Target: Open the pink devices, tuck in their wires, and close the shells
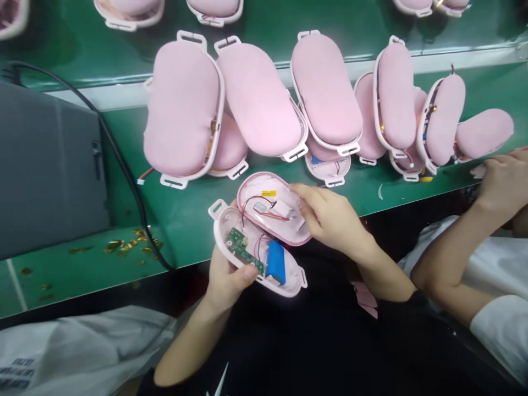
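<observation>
— Two shell halves are showing; which way are they lying?

— I'm watching my left hand (pixel 225 278) gripping the lower shell (pixel 258 258) from beneath, thumb on its circuit board (pixel 243 250). Its long axis is running from far-left to near-right, the blue battery (pixel 275 262) sitting at the near-right end. My right hand (pixel 330 217) is pinching the upper shell (pixel 272 208), which is tilting over the lower one, red wires (pixel 264 212) linking them.

— And around them?

— Just beyond both hands a green bench (pixel 185 220) is carrying rows of pink padded units (pixel 183 107). Another person's hand (pixel 501 176) is resting far to my right.
</observation>
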Tool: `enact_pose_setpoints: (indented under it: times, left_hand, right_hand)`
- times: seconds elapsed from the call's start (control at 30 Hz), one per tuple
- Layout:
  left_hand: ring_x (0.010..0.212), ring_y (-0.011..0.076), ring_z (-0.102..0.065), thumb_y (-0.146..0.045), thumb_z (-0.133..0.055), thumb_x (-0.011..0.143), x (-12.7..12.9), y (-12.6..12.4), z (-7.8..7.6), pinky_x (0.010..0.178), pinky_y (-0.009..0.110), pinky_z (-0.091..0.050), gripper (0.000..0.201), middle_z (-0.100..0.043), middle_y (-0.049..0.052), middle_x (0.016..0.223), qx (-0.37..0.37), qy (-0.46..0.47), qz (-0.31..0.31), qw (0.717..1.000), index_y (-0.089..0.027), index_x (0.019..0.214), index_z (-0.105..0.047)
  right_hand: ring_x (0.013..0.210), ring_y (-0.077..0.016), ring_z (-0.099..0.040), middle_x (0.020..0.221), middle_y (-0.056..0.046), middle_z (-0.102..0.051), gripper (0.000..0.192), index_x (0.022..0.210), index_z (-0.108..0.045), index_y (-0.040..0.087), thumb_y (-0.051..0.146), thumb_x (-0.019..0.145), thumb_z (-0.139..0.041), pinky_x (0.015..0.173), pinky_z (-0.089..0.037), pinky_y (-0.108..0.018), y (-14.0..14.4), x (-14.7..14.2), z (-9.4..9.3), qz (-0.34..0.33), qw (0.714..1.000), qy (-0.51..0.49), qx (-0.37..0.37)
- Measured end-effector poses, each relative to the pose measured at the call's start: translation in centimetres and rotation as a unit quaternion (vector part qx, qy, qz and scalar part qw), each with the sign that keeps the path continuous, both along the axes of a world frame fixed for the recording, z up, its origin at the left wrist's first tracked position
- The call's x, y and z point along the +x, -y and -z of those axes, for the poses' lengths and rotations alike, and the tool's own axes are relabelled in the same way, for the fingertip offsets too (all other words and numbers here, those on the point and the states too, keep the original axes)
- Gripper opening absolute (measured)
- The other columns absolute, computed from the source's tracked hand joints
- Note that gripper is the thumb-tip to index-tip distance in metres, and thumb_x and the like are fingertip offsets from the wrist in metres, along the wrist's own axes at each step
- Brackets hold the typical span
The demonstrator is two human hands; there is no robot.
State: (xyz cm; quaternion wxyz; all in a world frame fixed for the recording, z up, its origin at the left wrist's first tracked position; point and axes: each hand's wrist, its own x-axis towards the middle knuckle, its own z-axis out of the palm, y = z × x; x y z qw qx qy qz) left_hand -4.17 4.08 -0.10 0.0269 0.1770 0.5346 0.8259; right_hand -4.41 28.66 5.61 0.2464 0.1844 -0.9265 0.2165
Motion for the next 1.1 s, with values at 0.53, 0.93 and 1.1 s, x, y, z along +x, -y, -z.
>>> enact_pose_setpoints:
  times: [0.53,0.93,1.1]
  left_hand:
    - [0.127,0.0385,-0.074,-0.074,-0.081,0.080,0.3,-0.1,-3.0,0.121,0.061,-0.060,0.079,-0.080,0.008,0.123,-0.076,0.060,-0.041,0.994,-0.032,0.147,-0.072]
    - [0.137,0.0410,-0.069,-0.076,-0.083,0.074,0.6,-0.5,-3.7,0.126,0.062,-0.057,0.093,-0.077,0.009,0.130,-0.064,0.104,-0.034,0.992,-0.030,0.153,-0.064]
    - [0.130,0.0394,-0.073,-0.074,-0.079,0.081,0.7,0.6,-2.6,0.124,0.062,-0.058,0.082,-0.076,0.007,0.137,-0.091,0.065,-0.031,0.993,-0.032,0.150,-0.067]
  right_hand:
    - [0.105,-0.0128,-0.055,0.113,-0.005,-0.070,0.026,0.119,-0.075,0.010,0.011,0.108,-0.051,0.097,-0.050,-0.028,5.1,-3.8,-1.0,-0.124,0.983,-0.132,-0.030]
    - [0.101,-0.0111,-0.057,0.109,-0.003,-0.069,0.021,0.125,-0.069,0.012,0.013,0.108,-0.057,0.098,-0.054,-0.027,4.3,-1.4,-0.6,-0.244,0.965,-0.074,-0.060]
    - [0.094,-0.0086,-0.057,0.097,-0.001,-0.066,0.014,0.116,-0.075,0.016,0.015,0.103,-0.069,0.088,-0.053,-0.025,4.9,-1.6,-0.3,-0.232,0.954,-0.149,-0.121]
